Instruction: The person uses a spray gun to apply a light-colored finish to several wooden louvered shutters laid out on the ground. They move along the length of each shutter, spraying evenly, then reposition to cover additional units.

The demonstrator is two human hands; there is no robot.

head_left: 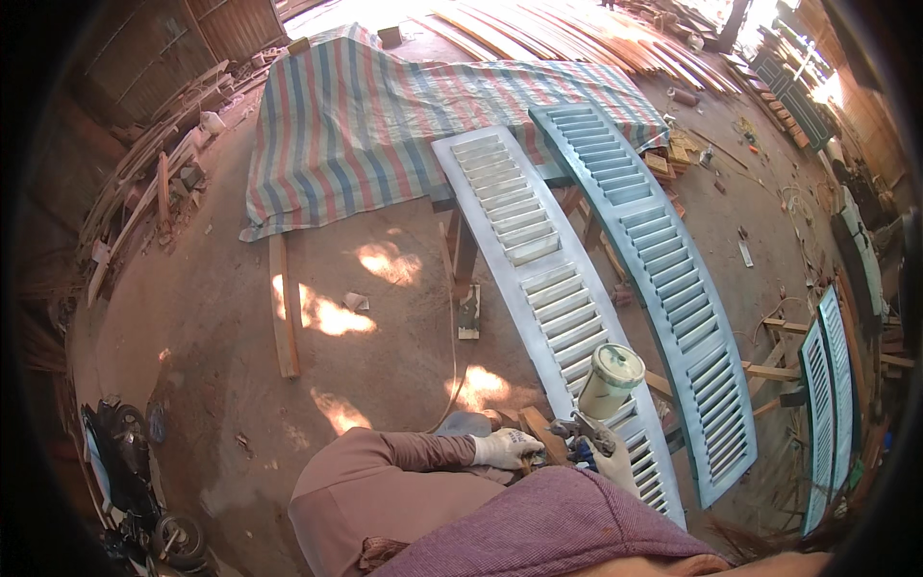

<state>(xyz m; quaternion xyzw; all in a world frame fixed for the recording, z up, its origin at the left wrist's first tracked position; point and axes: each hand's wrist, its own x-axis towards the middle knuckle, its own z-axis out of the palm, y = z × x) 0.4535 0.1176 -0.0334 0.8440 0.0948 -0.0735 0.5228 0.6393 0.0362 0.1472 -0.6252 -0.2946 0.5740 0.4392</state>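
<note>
Pale bluish-white louvred shutter panel (pixel 540 270) slants from upper centre to lower right of the frame, beside a teal-blue louvred shutter panel (pixel 679 288). At lower centre, the white-gloved right hand (pixel 616 468) appears to grip a grey metal spray gun (pixel 596 436) under a pale round cup (pixel 611 385); the white-gloved left hand (pixel 505 449) is partly curled, its hold impossible to tell. Good spraying would probably call for even, overlapping passes, angled between slats, the cup kept upright. Dark marking on the left glove is too small to read; no other writing is legible.
</note>
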